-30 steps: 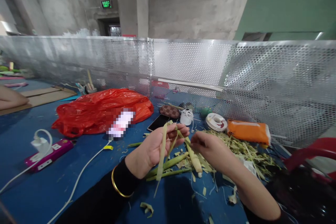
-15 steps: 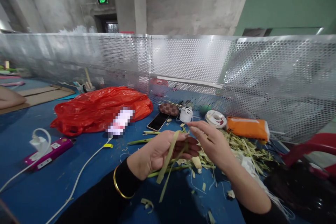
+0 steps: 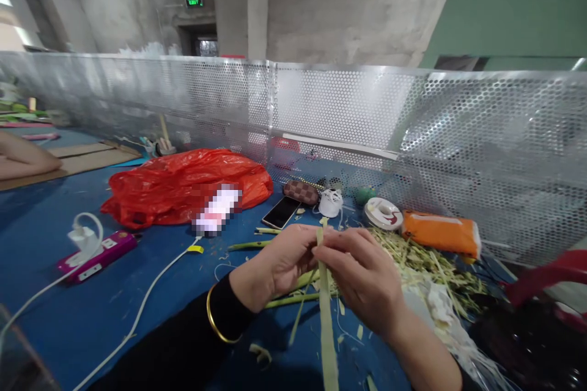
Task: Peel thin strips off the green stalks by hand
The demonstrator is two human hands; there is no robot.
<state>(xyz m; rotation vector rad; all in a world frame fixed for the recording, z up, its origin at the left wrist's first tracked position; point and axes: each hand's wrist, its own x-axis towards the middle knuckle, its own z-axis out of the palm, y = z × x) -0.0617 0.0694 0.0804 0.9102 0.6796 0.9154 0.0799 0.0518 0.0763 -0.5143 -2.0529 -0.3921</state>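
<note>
A long, flat, pale green plant strip [image 3: 326, 324] hangs from between my two hands toward the bottom of the view. My left hand [image 3: 284, 263] pinches it near its upper end, its other fingers partly hidden behind. From the right, my right hand [image 3: 367, 275] closes thumb and fingertips on the same strip, close beside the left fingertips. A thinner green strip [image 3: 299, 311] dangles below my left hand; where it is held is hidden. Beneath the hands lie green stalks [image 3: 291, 301] and scraps on the blue tabletop [image 3: 183, 311].
Plant shavings [image 3: 426, 266] are heaped at right, near an orange packet [image 3: 440, 234] and a white spool [image 3: 383, 214]. A dark phone [image 3: 281, 212], a lit phone [image 3: 219, 208], a red bag [image 3: 151, 195] and a purple power strip [image 3: 98, 256] lie leftward. Another person's arm [image 3: 27, 156] rests far left.
My right hand has come down and in, from open fingers to a pinch on the strip. The wide strip now hangs straighter and reaches lower. The view has shifted slightly.
</note>
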